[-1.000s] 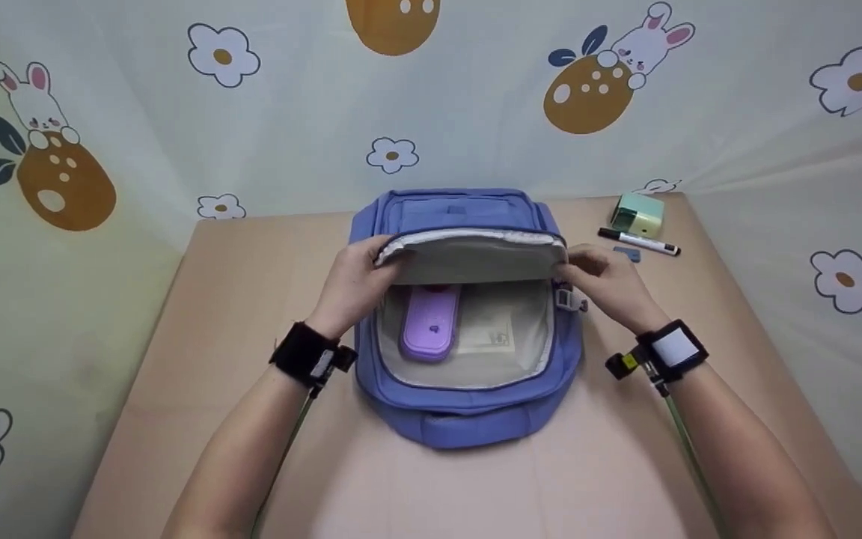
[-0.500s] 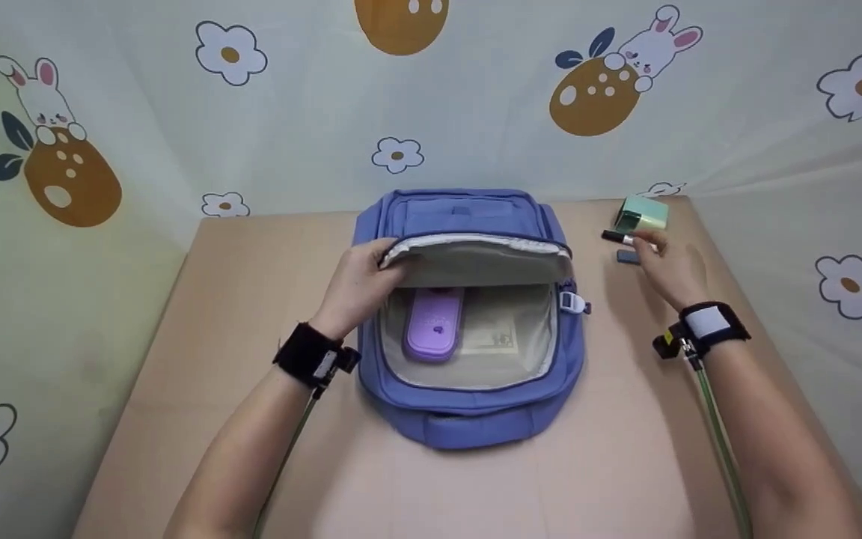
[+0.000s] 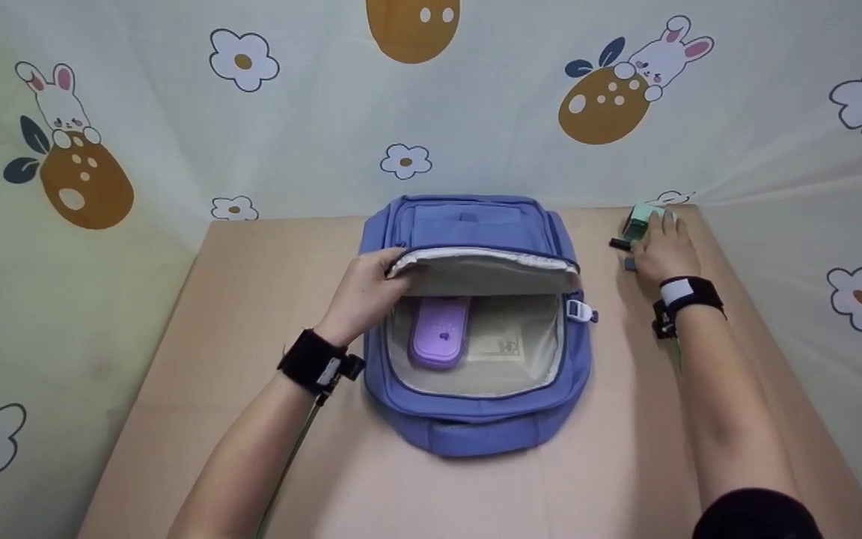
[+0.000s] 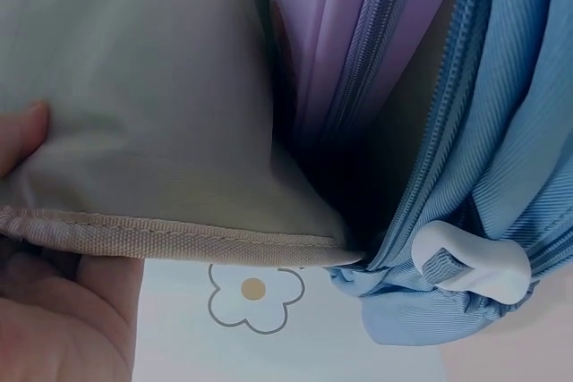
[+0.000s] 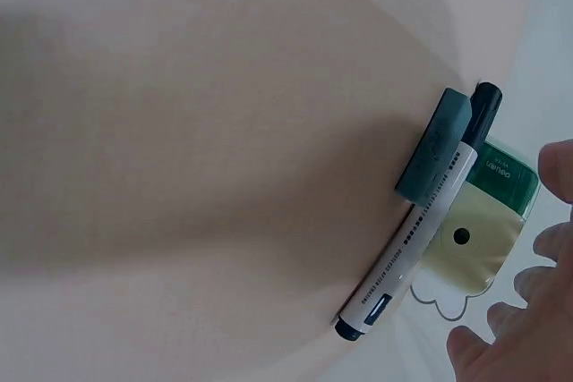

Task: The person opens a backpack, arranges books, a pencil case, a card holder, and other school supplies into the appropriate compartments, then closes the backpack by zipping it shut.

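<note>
A blue backpack (image 3: 476, 419) lies on the table with its main compartment unzipped. My left hand (image 3: 360, 292) pinches the edge of its grey-lined flap (image 3: 491, 277), thumb inside and fingers outside, holding it raised. Inside the compartment is a purple zipped pencil case (image 3: 440, 333), its side zip showing in the left wrist view. My right hand (image 3: 670, 251) reaches over the green and cream pencil sharpener (image 5: 483, 221), fingers spread and extended beside it in the right wrist view. Close against the sharpener lie a white marker (image 5: 407, 248) with a black cap and a small dark blue-grey block (image 5: 436, 145).
A white buckle (image 3: 579, 311) sticks out from the backpack's right side. Behind the table (image 3: 251, 299) hangs a pale curtain (image 3: 311, 127) printed with rabbits and flowers. The sharpener, marker and block sit near the table's back right corner.
My right hand has let go of the flap's right side and moved right, past the marker, to the sharpener. My left hand stays on the flap.
</note>
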